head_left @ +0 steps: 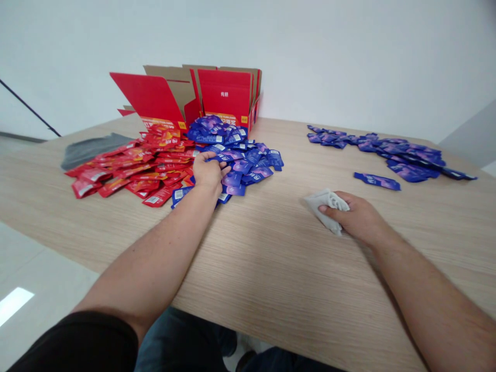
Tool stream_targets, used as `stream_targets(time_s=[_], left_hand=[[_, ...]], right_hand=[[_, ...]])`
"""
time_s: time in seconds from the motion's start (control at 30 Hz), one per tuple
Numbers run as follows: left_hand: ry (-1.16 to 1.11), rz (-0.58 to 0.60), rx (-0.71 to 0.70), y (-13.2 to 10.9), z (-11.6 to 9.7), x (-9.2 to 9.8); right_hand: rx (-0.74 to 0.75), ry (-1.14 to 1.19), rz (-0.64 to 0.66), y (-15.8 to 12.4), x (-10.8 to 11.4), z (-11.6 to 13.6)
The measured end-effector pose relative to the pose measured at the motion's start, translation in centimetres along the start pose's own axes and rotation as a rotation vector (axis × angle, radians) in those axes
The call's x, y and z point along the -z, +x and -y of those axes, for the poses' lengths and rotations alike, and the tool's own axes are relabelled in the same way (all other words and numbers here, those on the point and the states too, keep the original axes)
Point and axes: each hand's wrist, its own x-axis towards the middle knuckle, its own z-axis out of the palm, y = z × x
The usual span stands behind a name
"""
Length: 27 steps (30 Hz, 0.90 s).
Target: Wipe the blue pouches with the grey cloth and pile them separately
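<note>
We find the left hand (207, 173) with fingers splayed on blue sachets (248, 173) at centre frame, the right hand (358, 217) clenched on a white cloth (327, 209); a careless drag risks mixing them into the red sachets (132, 173).

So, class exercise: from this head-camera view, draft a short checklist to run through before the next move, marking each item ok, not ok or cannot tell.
1. Left hand on the blue sachets: ok.
2. Right hand holding the white cloth on the tabletop: ok.
3. Red sachets apart from the blue: not ok, the piles meet.
4. Red cardboard box flaps open: ok.
5. Inside of the box: cannot tell.
</note>
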Motion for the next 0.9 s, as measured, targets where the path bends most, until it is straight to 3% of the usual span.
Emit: stream_targets(time_s=[0.33, 0.53, 0.63, 0.73, 0.9], left_hand=[[0.094, -0.052, -0.085, 0.4, 0.4, 0.0], [0.283, -0.132, -0.347, 2.2, 1.2, 0.4], [0.344, -0.135, -0.523, 1.9, 1.3, 0.3], [0.421, 0.000, -0.722, -0.5, 1.1, 0.1], [0.565, 0.392, -0.951, -5.8, 0.9, 0.1]], right_hand=[[-0.011, 0.028, 0.011, 0.2, -0.3, -0.4], [-0.024, 0.056, 0.011, 0.2, -0.4, -0.4], [-0.014, 0.044, 0.012, 0.1, -0.4, -0.3], [-0.004, 0.035, 0.014, 0.0, -0.4, 0.0], [0.051, 0.040, -0.002, 0.0, -0.5, 0.2]])
